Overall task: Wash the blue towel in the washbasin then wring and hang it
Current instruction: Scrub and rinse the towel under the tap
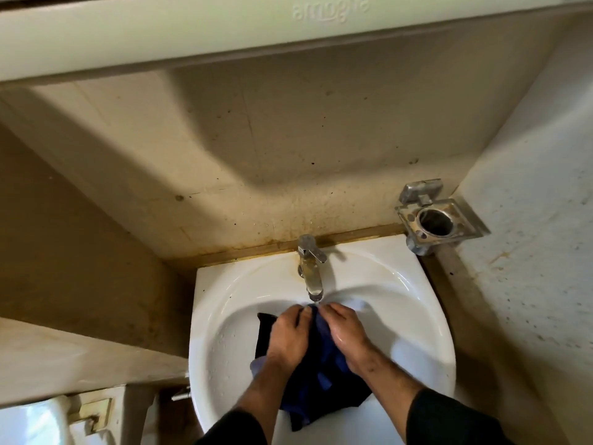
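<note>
The blue towel (322,377) lies bunched and wet in the white washbasin (218,316), dark where soaked. My left hand (290,337) grips its left part and my right hand (345,329) grips the fold beside it. Both hands hold the cloth up close under the spout of the metal tap (312,268). A thin stream of water falls from the spout onto the cloth between my fingers. The towel's lower end trails toward the basin's front rim.
A metal holder with a round hole (438,220) is fixed to the wall at the back right of the basin. A white toilet cistern (41,422) stands at the lower left. A pale shelf edge (192,30) overhangs above.
</note>
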